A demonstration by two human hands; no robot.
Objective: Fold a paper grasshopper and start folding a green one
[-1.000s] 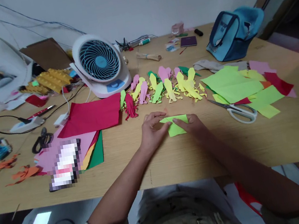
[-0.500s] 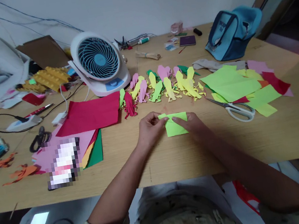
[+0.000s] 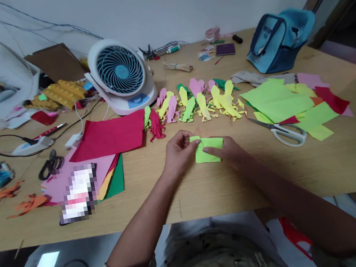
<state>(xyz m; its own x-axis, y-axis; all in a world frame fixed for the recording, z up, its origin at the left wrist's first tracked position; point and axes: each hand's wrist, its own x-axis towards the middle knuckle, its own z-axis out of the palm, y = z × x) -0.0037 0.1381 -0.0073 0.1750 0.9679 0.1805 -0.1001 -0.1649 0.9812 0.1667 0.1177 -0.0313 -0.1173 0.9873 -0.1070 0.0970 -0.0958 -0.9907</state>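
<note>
A small folded piece of lime-green paper [image 3: 209, 155] is held between my two hands, above the near middle of the wooden table [image 3: 160, 191]. My left hand [image 3: 181, 150] pinches its upper left corner between thumb and fingers. Along its right side, my right hand [image 3: 229, 151] grips it, the thumb lying across the front and the fingers hidden behind. A fold line runs down near the paper's left part. Beyond my hands lie several cut and folded paper figures [image 3: 201, 102] in pink, yellow, green and red.
White-handled scissors [image 3: 289, 133] lie right of my hands, beside lime-green sheets [image 3: 275, 101]. On the left are a red sheet [image 3: 110, 135], a phone [image 3: 79, 193], black-handled scissors [image 3: 50, 165] and orange paper figures [image 3: 29, 204]. A fan [image 3: 122, 72] and blue bag [image 3: 280, 41] stand farther back.
The lime-green paper has tilted slightly, its right side lower, and the right thumb has shifted a little left and down across it. The view has moved slightly.
</note>
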